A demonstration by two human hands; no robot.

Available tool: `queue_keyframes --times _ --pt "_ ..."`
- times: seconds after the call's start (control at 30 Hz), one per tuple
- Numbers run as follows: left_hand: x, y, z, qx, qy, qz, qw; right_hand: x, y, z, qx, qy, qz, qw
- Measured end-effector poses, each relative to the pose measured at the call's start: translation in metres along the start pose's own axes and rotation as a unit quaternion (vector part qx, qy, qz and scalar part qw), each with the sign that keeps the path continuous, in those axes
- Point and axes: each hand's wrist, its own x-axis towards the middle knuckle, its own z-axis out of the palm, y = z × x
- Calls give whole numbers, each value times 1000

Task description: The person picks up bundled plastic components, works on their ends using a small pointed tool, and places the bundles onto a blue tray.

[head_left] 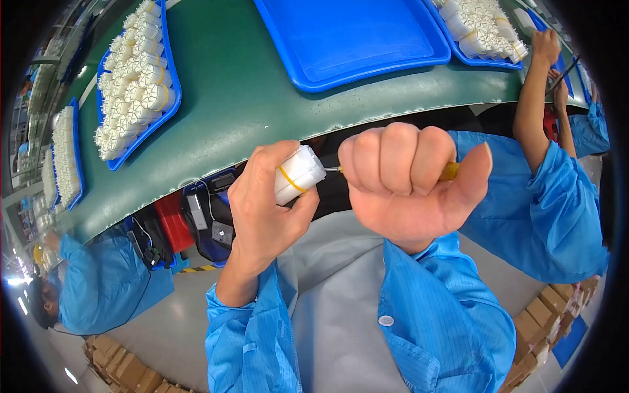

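Note:
My left hand [265, 200] is closed around a white plastic cylinder [303, 171] with a yellow band around it. The cylinder lies on its side, its ribbed end toward my right hand. My right hand [403, 187] is wrapped around the yellow handle of a screwdriver [449, 171], thumb stretched along it. A short thin metal shaft shows between my right fist and the cylinder's end; whether its tip touches inside cannot be seen. Both hands are held in front of the table's near edge, above my lap.
A green-topped table [223, 124] runs across in front. It bears a bare blue tray [367, 49] and blue trays heaped with white cylinders [141, 85] at left and right. Co-workers in blue sit on both sides, one arm [534, 111] reaching at right. Cardboard boxes [121, 360] stand behind.

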Motion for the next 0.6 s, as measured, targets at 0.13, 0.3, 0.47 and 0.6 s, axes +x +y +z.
queue_keyframes --times 0.13,0.3,0.47,0.6 --pt "-2 -1 1 0 -2 -3 1000 -1 7 1 11 3 9 1000" --pt "-1 -1 1 -2 -5 -2 1000 0 8 1 -7 2 15 1000" --pt "-4 -6 1 1 -6 1 1000 -2 16 4 -41 17 3 999" --pt "-2 -10 -1 25 -15 9 1000 1 22 4 -10 93 17 995"
